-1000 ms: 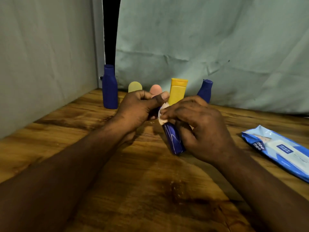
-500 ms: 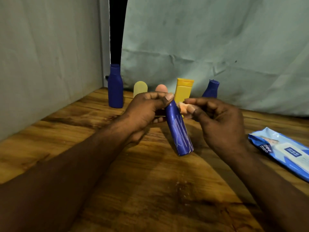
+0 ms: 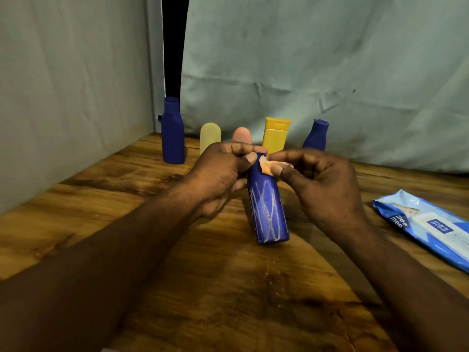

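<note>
My left hand grips the top of a dark blue bottle, holding it tilted with its base just above the wooden table. Pale criss-cross scribble marks cover the bottle's facing side. My right hand pinches a small wad of wipe, stained orange, between thumb and fingers. The wad touches the bottle near its neck.
Along the back wall stand a tall blue bottle, a pale yellow rounded piece, a pink rounded piece, a yellow tube and a small blue bottle. A blue pack of wipes lies at the right.
My right hand lifted off the bottle's side, uncovering the scribble marks, and now brings the wad against the neck. The bottle has turned a little more upright in my left hand.
</note>
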